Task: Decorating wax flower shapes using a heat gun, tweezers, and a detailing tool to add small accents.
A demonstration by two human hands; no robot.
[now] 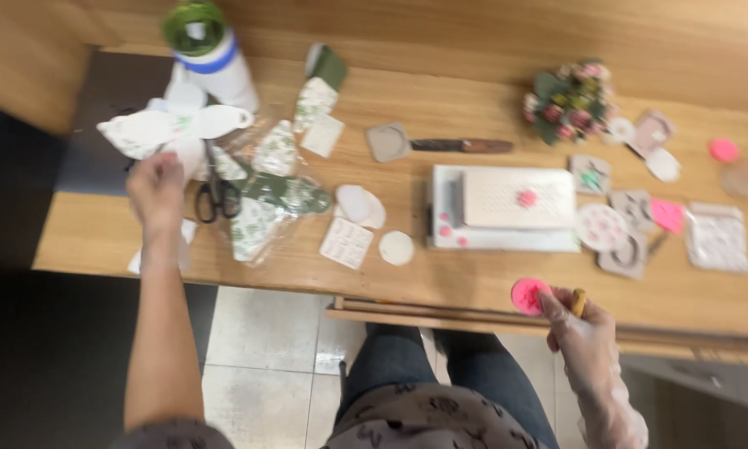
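Left hand: the left hand (156, 189) reaches out over the far left of the long wooden table (474, 283), fingers curled down onto a heap of white cut-out shapes and clear plastic wrapping with green print (262, 187); motion blur hides whether it pinches anything.
Right hand: the right hand (575, 326) hangs at the near edge of the table, fingers closed on a small round pink piece (529, 296) held at the fingertips, with a short yellowish stick-like tool (578, 301) poking up from the same grip.
Beside the left hand: black-handled scissors (216, 198) lie just to its right, partly under the wrapping; a white cylinder with a blue band and green top (208, 50) stands behind.
Centre of table: a white rectangular block on a pale tray (507, 208), a small pink flower shape on top; behind it a flat metal spatula with a dark wooden handle (432, 145).
Loose pieces: white discs and a white embossed square (346, 242) lie between the wrapping and the tray.
Right end: a small bunch of pink flowers with green leaves (569, 101), grey moulds and pink bits spread near it.
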